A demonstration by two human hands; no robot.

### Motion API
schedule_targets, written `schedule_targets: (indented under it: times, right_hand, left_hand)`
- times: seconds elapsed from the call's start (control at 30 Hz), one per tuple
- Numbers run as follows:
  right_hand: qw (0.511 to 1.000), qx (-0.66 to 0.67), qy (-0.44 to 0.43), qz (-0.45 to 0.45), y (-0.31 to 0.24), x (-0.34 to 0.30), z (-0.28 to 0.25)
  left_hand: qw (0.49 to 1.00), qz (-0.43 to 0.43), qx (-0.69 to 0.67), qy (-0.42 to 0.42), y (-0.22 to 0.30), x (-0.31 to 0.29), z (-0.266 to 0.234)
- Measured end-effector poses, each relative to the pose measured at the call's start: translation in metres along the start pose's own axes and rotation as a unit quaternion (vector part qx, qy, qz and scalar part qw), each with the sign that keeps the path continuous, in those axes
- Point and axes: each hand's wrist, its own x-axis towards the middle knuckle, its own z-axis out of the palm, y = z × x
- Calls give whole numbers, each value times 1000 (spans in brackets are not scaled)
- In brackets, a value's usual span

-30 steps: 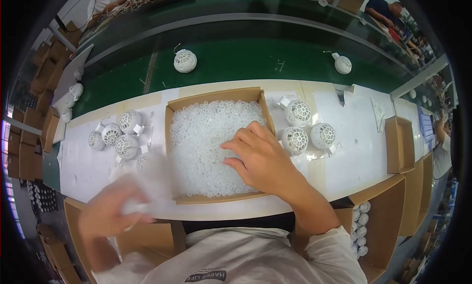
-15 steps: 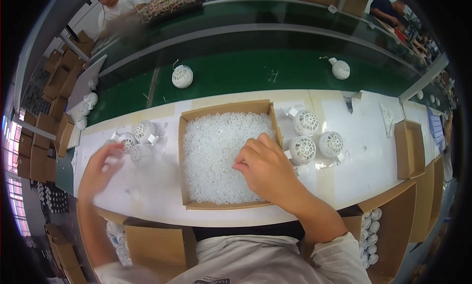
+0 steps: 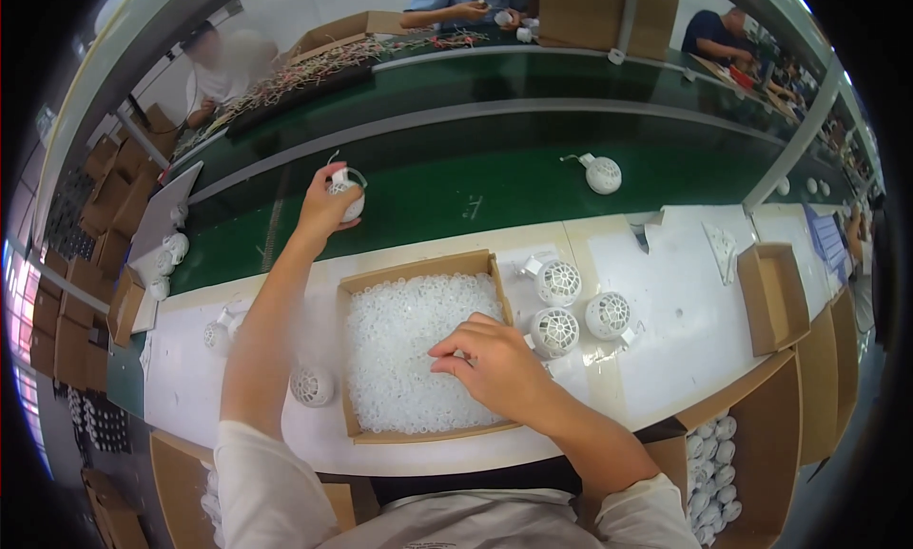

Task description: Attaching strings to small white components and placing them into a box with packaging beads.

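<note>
My left hand (image 3: 321, 210) reaches far forward over the green belt, its fingers wrapped round a white openwork ball (image 3: 352, 203) with a square neck and a thin wire. My right hand (image 3: 490, 366) hovers over a shallow cardboard box (image 3: 409, 438) full of small clear plastic rings (image 3: 399, 311). Its thumb and forefinger are pinched together; whatever lies between them is too small to make out. Close to the box's left side lies a lattice ball (image 3: 312, 385). Another white ball (image 3: 217, 336) sits farther left, and my left forearm partly covers the things beside it.
Right of the box stand three lattice balls (image 3: 556, 283). A white ball (image 3: 603, 175) rests on the green belt (image 3: 456, 205). An open carton (image 3: 775, 297) is at the table's right end. Ball-filled cartons (image 3: 711, 473) stand below the near edge. Other people work beyond the belt.
My left hand has gone from the balls at the left to the belt and gripped a ball there. One ball now lies nearer the box. My right hand remains over the rings.
</note>
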Motion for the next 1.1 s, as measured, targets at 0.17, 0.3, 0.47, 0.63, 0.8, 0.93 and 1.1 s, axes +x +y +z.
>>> schedule_targets:
  times: [0.17,0.3,0.47,0.63,0.8,0.93,1.1]
  right_hand:
    - [953,224,45,200,0,9,-20]
    - [856,438,57,267,4,11,-22]
    - [798,538,53,265,3,9,-17]
    - [778,567,1,271,13,5,-14]
    - [761,583,8,284,13,3,-11]
    - [748,618,8,240,14,0,-12]
    - [815,535,84,208,12,3,-15]
  left_hand:
    - [954,131,-199,-185,52,-132,32]
    - [950,229,-112,-183,39,-192,31]
    - [918,331,-119,-183,14,-202,33]
    - [900,387,-67,-188,3,-203,29]
    - [890,409,-68,-192,7,-206,30]
    - [893,426,94,-107,14,-208,30]
    - [871,456,158,-91,11,-200,31]
